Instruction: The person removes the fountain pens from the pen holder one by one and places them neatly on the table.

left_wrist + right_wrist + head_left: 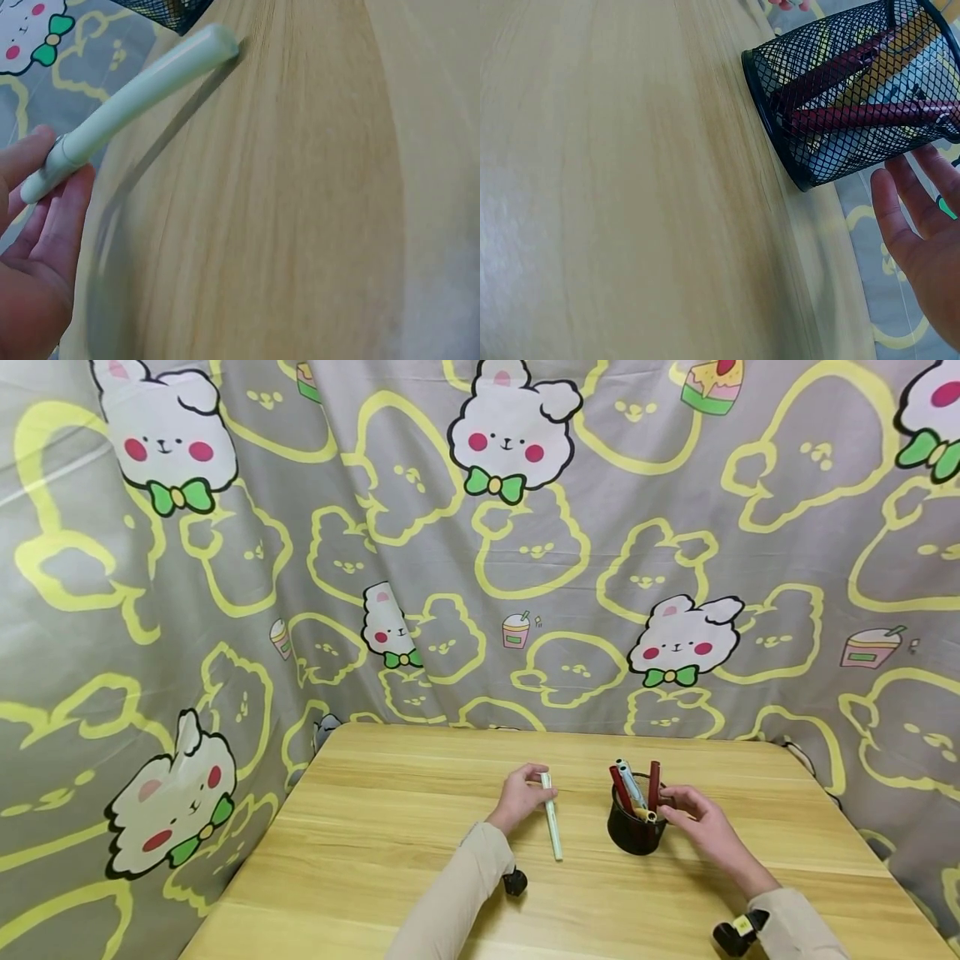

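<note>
Clearly, the two hands are apart, with the left hand [519, 797] pinching a pale green pen [553, 828] near its far end between thumb and fingers. The pen slants back toward the person on that hand's right; whether its free end touches the worktop [405, 785] is hard to tell. Between the hands, closer to the right, stands a black mesh cup [634, 837]. The right hand [705, 827] is beside the cup's right side, fingers parted and loosely bent; some fingertips are hidden behind the mesh, so contact is uncertain. Two dark red pens [655, 783], a light blue pen [633, 787] and a yellowish pen [645, 815] lean inside, their lower parts blurred by the mesh. The right wrist view cuts off the cup's rim.
</note>
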